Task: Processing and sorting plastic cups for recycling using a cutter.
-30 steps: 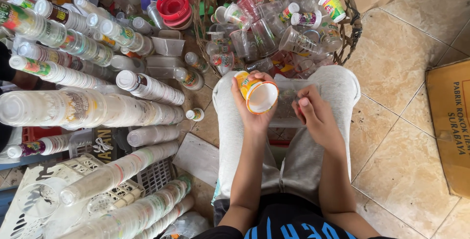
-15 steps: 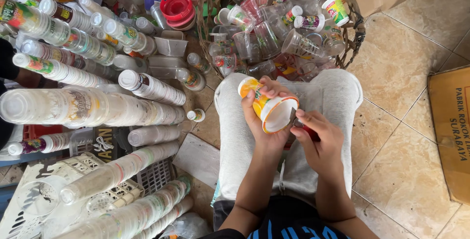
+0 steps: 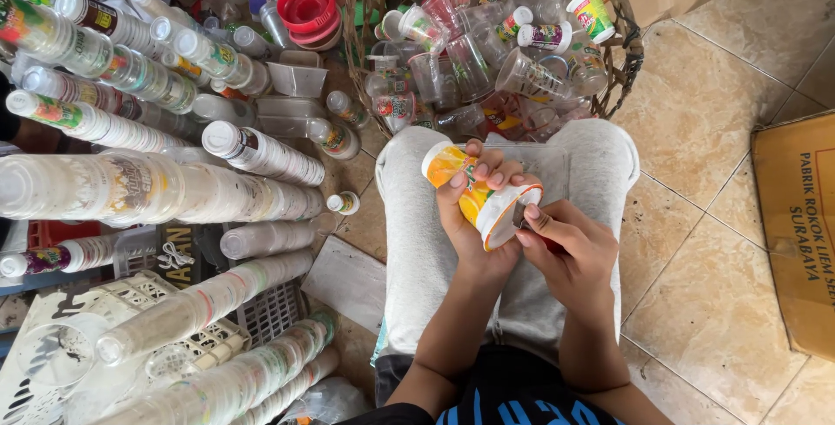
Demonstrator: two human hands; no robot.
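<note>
My left hand (image 3: 474, 216) grips an orange and yellow plastic cup (image 3: 474, 192) tilted on its side over my lap, its white rim pointing right. My right hand (image 3: 565, 247) is closed around a small blade or tool (image 3: 520, 214) held against the cup's rim; most of the tool is hidden by my fingers. Both hands rest above my grey-clad knees (image 3: 417, 216).
A wicker basket (image 3: 622, 60) full of loose used plastic cups stands ahead. Long stacks of nested clear cups (image 3: 156, 190) lie to the left over white crates (image 3: 191, 338). A red lid stack (image 3: 309, 9) sits behind. A cardboard box (image 3: 796, 225) lies on the tiled floor at right.
The cup has come down from upright in front of me to a tilted position in my lap. My right hand has closed in on its rim.
</note>
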